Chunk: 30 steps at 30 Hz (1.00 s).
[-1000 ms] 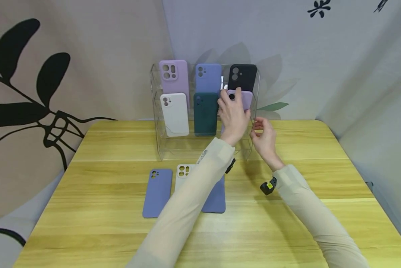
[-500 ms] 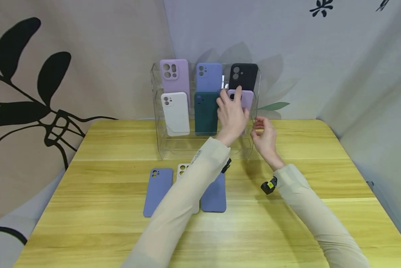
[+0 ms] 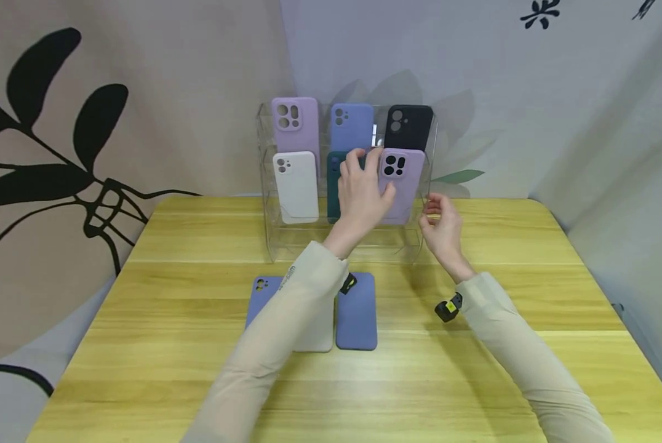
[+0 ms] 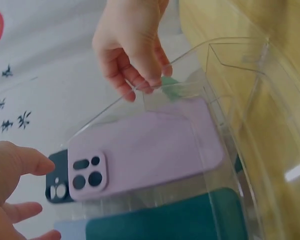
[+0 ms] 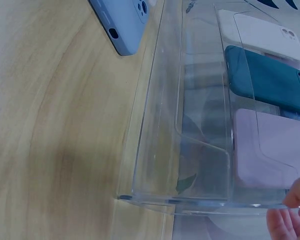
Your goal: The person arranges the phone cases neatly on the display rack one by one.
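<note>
A lilac phone case [image 3: 404, 194] leans in the lower tier of a clear acrylic display stand [image 3: 344, 251], at its right end. Just left of it, my left hand [image 3: 360, 195] has its fingers spread, holding nothing and overlapping a dark green phone case [image 3: 333, 184]. The left wrist view shows those fingers apart from the lilac case [image 4: 150, 150]. My right hand [image 3: 443, 229] pinches the right side edge of the stand between thumb and fingers. Behind the lilac case stands a black phone case [image 3: 410, 126] in the upper tier.
The stand also bears a white case [image 3: 298, 187], a larger lilac case [image 3: 300, 132] and a blue case [image 3: 354, 126]. On the wooden table [image 3: 475, 381] lie a blue case [image 3: 356, 314], a light grey case [image 3: 318, 329] and another blue case [image 3: 261, 298], partly under my left sleeve.
My left hand has let go of the lilac case and moved left, uncovering it. My right hand has kept its hold at the stand's edge. The view has shifted slightly.
</note>
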Available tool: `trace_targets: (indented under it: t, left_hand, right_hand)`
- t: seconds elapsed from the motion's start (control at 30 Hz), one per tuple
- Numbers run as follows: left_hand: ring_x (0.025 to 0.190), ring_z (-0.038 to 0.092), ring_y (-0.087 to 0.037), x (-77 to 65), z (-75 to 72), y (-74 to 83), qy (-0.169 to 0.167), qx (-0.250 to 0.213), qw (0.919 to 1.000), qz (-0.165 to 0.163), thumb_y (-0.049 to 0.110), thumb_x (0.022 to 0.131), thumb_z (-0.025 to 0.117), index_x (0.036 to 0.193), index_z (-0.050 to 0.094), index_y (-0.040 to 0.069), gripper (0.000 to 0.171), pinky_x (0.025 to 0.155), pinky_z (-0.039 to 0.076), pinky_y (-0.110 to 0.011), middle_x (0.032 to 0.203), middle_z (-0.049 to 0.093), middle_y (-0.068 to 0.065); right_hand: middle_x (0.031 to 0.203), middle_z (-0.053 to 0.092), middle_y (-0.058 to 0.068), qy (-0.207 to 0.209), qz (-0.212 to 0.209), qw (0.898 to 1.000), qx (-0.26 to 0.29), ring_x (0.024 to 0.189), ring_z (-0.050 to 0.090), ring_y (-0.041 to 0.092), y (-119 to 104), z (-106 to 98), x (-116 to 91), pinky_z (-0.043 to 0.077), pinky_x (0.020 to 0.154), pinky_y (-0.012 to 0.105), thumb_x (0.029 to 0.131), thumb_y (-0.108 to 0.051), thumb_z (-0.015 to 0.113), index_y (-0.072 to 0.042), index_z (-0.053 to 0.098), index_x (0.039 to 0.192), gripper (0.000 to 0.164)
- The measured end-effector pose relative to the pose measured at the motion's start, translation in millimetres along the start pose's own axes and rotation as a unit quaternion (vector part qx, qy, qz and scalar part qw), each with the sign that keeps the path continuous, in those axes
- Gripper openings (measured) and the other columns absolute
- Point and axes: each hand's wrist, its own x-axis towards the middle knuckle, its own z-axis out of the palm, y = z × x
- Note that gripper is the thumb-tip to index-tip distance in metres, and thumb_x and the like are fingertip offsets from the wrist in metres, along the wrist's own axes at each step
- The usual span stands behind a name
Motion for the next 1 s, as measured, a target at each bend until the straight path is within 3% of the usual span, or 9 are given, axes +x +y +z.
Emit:
trace_targets:
  t: [0.3, 0.67, 0.83, 1.0]
  left_hand:
    - [0.109, 0.043, -0.033, -23.1, -19.9, -25.7, 0.034, -0.021, 0.9991, -0.014, 0.015, 0.08, 0.069, 0.13, 0.049, 0.005, 0.054, 0.084, 0.043, -0.041, 0.128, 0.041, -0.019]
    - [0.11, 0.039, -0.04, -66.1, -40.4, -67.2, 0.042, -0.053, 0.9976, -0.017, 0.008, 0.081, 0.068, 0.128, 0.05, 0.002, 0.051, 0.084, 0.039, -0.051, 0.129, 0.038, -0.026]
    - [0.111, 0.039, -0.043, -88.3, -49.9, -89.6, 0.021, -0.029, 0.9987, -0.035, 0.008, 0.078, 0.07, 0.128, 0.049, 0.001, 0.054, 0.086, 0.039, -0.053, 0.128, 0.039, -0.028]
    - [0.114, 0.038, -0.044, -108.7, -58.8, -109.8, -0.033, -0.002, 0.9968, -0.073, 0.012, 0.079, 0.071, 0.132, 0.045, 0.0, 0.06, 0.085, 0.041, -0.055, 0.13, 0.037, -0.029]
  right_hand:
    - [0.096, 0.06, 0.026, 0.007, -0.012, 1.0, -0.003, 0.085, 0.06, 0.034, 1, 0, -2, 0.039, 0.062, 0.0, 0.076, 0.016, 0.052, 0.012, 0.054, 0.111, 0.035]
    - [0.096, 0.059, 0.026, 0.007, -0.012, 1.0, -0.005, 0.085, 0.06, 0.035, 1, 2, -2, 0.039, 0.062, 0.001, 0.077, 0.015, 0.052, 0.012, 0.054, 0.111, 0.034]
    - [0.096, 0.06, 0.026, 0.008, -0.01, 1.0, -0.005, 0.085, 0.06, 0.034, 2, 2, -2, 0.04, 0.062, 0.001, 0.077, 0.015, 0.052, 0.013, 0.054, 0.111, 0.034]
    - [0.095, 0.06, 0.026, 0.007, -0.016, 1.0, -0.004, 0.085, 0.06, 0.034, 2, 2, -2, 0.039, 0.063, 0.0, 0.077, 0.015, 0.052, 0.013, 0.054, 0.11, 0.033]
